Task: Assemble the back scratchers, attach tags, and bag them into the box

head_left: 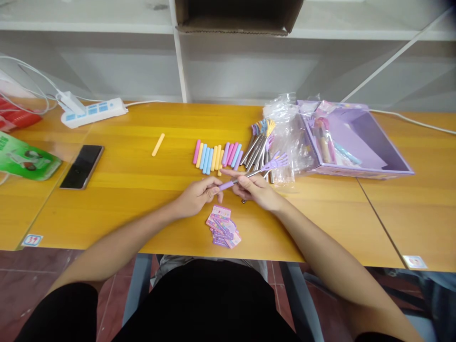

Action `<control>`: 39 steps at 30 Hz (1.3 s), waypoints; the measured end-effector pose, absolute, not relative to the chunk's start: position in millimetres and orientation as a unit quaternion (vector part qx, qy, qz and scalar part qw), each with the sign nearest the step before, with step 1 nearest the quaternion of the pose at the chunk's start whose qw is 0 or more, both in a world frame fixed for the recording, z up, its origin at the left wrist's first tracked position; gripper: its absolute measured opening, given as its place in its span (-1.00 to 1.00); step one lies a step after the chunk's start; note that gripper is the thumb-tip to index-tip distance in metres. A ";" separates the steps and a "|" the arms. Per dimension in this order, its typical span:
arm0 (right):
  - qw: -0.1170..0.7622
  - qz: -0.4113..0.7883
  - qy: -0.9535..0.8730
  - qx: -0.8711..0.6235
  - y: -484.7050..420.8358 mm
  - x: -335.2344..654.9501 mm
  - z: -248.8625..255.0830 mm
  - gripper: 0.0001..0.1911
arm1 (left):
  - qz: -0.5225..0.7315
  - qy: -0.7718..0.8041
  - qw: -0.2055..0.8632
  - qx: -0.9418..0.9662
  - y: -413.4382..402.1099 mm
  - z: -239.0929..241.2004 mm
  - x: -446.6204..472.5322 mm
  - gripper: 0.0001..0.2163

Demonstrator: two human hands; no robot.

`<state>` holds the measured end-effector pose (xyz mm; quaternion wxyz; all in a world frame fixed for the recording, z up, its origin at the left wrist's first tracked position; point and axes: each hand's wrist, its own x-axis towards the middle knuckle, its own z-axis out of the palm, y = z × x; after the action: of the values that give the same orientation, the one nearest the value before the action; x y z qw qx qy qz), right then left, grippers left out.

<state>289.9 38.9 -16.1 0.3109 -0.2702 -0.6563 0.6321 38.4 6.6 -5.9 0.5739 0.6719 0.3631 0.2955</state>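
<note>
Between my hands is a back scratcher (276,162) with a purple hand-shaped head, a thin metal rod and a purple grip (227,185). My left hand (196,197) pinches the end of that grip. The fingers of my right hand (259,190) are closed on the metal rod, with the index finger stretched out to the left. Beyond them lies a row of loose foam-like grips (214,159) in pink, yellow, blue and purple. A pile of metal back scratchers (257,148) rests to the right of the row. Printed cards (221,225) overlap below my hands.
A purple box (359,137) holding packaged things stands at the right, with clear plastic bags (285,123) beside it. One yellow grip (158,144) lies apart. Farther left are a phone (81,166), a green pack (26,156) and a power strip (94,112). Shelving rises behind.
</note>
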 end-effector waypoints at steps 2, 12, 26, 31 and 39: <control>0.308 0.639 -0.653 -0.265 38.2 288.5 -17.2 -0.36 | 0.292 0.370 0.571 0.672 6.1 -5.8 38.5 -0.78; 0.298 0.644 -0.660 -0.246 34.1 282.8 -15.5 -0.41 | 0.312 0.359 0.579 0.663 4.8 -13.9 40.6 -0.76; 0.556 0.528 -0.577 -0.281 48.2 297.7 -12.2 -0.44 | 0.311 0.362 0.536 0.697 8.7 -3.6 34.9 -0.75; 0.532 0.552 -0.557 -0.318 48.4 294.6 -16.7 -0.41 | 0.318 0.383 0.540 0.679 7.0 -12.1 36.0 -0.75; 0.520 0.564 -0.574 -0.286 36.7 284.2 -16.7 -0.41 | 0.336 0.395 0.517 0.681 6.0 -10.4 35.1 -0.81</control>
<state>284.2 36.7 -16.7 0.5201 -0.2855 -0.5744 0.5640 35.1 6.0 -10.4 0.5173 0.6807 0.3949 0.3362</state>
